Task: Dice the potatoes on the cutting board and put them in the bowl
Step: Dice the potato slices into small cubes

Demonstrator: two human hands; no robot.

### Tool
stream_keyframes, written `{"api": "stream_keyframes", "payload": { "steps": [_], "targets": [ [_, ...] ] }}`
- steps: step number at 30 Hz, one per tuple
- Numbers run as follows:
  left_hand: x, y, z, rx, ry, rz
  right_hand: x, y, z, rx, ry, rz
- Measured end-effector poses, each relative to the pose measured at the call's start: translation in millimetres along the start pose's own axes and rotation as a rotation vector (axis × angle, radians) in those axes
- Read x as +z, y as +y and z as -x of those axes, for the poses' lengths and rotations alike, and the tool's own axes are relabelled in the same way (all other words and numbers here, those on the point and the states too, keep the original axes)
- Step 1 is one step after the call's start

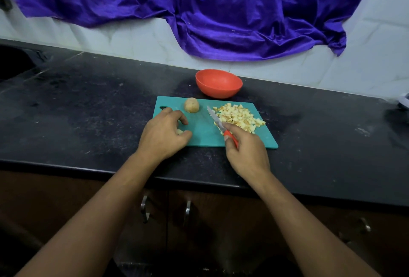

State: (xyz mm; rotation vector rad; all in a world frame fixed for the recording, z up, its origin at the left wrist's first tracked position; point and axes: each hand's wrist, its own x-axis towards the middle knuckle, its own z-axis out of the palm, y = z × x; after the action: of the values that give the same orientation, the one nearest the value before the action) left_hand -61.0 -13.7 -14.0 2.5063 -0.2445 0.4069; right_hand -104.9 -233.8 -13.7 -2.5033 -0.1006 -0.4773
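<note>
Fingers [236, 131] of right hand [245, 150] curled round red handle of knife [218, 123], forefinger stretched along back of blade, tip angled away toward far left. Blade edge down at near-left side of diced potato pile [239, 117], heaped on right half of teal cutting board [203, 131]. Fingers [174, 114] of left hand [163, 135] bent together, tips on board, thumb closing on small potato piece [179, 131] at board's near-left part. Whole potato [191, 105] on board's far side, just beyond left hand, apart from it. Red bowl [219, 83] upright on black counter [88, 104], just past board's far edge. Purple cloth [221, 11] draped over pale wall behind.
</note>
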Motion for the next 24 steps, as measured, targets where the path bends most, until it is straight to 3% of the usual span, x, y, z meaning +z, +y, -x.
{"api": "stream_keyframes", "payload": {
  "steps": [4,12,24],
  "targets": [
    [-0.3,-3.4,0.9,0.053,0.002,-0.059,-1.3,-1.5,1.3,-0.012,-0.013,0.001],
    [6.6,3.4,-10.5,0.136,-0.019,0.133,-3.1,-6.8,3.1,-0.017,-0.022,0.057],
    [8.9,-1.6,-5.6,0.036,0.020,0.202,-4.2,-12.0,6.6,-0.007,-0.049,0.050]
  ]
}}
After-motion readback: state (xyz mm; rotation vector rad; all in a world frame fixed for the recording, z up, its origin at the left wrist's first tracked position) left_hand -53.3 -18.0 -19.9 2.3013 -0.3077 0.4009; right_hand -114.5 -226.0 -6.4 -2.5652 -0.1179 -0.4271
